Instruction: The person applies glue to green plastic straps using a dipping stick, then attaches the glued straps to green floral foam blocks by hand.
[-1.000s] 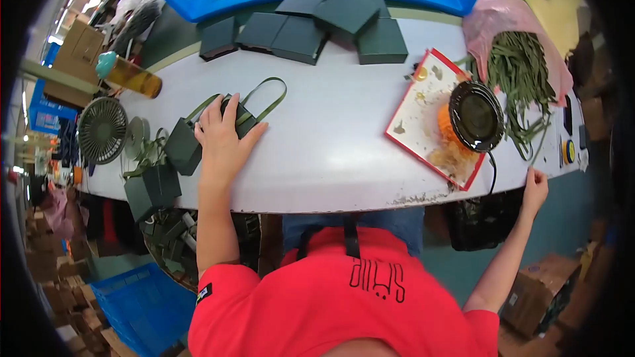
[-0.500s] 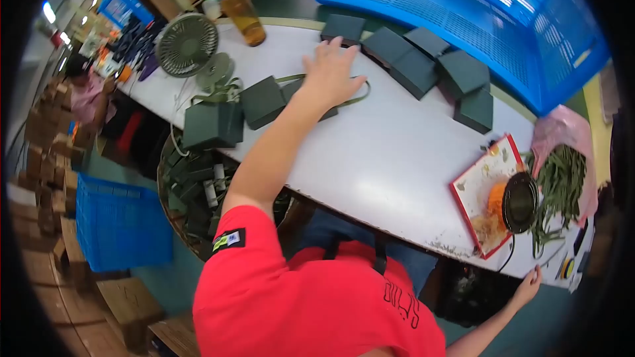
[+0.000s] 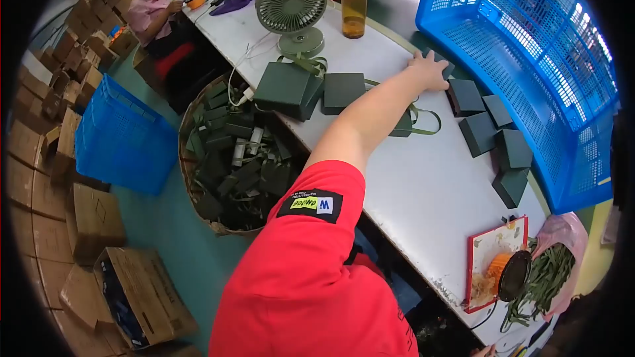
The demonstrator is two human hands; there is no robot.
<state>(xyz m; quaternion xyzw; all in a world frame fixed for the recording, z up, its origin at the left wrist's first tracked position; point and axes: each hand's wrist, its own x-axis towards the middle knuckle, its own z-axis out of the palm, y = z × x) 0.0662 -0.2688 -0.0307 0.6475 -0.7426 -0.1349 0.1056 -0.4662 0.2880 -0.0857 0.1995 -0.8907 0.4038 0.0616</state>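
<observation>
My left hand (image 3: 428, 73) reaches across the white table, its fingers curled over a dark green box (image 3: 447, 66) that it mostly covers. Beside that hand, several similar boxes stand in a cluster, among them one nearest box (image 3: 465, 98) and one at the cluster's end (image 3: 510, 188). Nearer my forearm are another green box (image 3: 344, 92) and a larger one (image 3: 283, 89). A green ribbon loop (image 3: 428, 122) trails from a box partly behind my arm. Only a sliver of my right hand (image 3: 485, 352) shows at the bottom edge, close to some thin tools; its fingers are largely cut off.
A blue plastic crate (image 3: 479, 49) lines the far edge. A fan (image 3: 291, 5) and an amber bottle (image 3: 354, 10) stand at the back. Below the table is a round bin (image 3: 192, 182) of green boxes. A red-edged tray (image 3: 469, 277) and green strips (image 3: 552, 268) lie right. Another person sits back left.
The view has swung, so the table and boxes sit differently in it. My left hand has closed over the box it was touching with spread fingers. My right hand has almost left the view.
</observation>
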